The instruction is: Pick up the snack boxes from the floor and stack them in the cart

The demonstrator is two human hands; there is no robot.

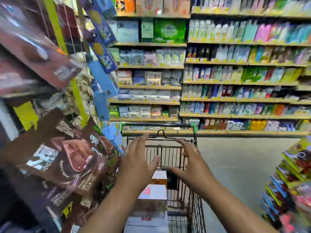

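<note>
Hands are hovering over the cart (193,207), left hand (137,163) at 11 o'clock and right hand (190,161) at 1, fingers spreading wide and gripping nothing; snack boxes (151,197) are sitting stacked at 6, probably getting steadied.

Both hands, the left hand (137,163) and right hand (190,161), are held open and empty above the cart (193,195) at lower centre. Snack boxes (152,199) are seen stacked inside it.
</note>
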